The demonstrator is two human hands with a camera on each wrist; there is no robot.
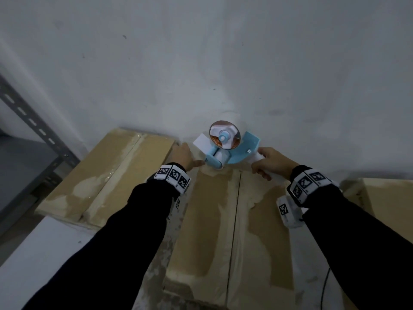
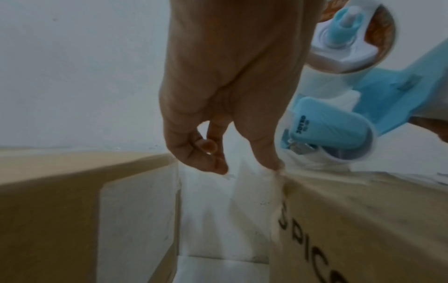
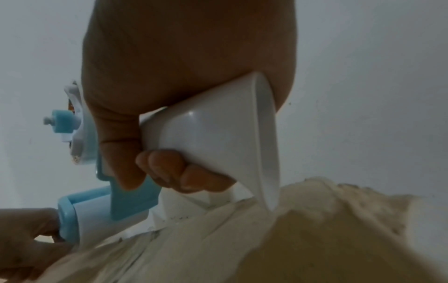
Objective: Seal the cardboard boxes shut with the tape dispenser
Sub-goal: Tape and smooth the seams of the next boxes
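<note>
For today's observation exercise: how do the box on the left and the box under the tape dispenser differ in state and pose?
The left box already has a clear tape strip along its seam; the middle box shows a bare, dark seam. The left box lies at an angle and untouched; the middle box runs straight away from the viewer, with the left hand on its far corner and the tape dispenser, gripped by the right hand, at its far edge. Both are brown cardboard with scuffed, pale patches.
</note>
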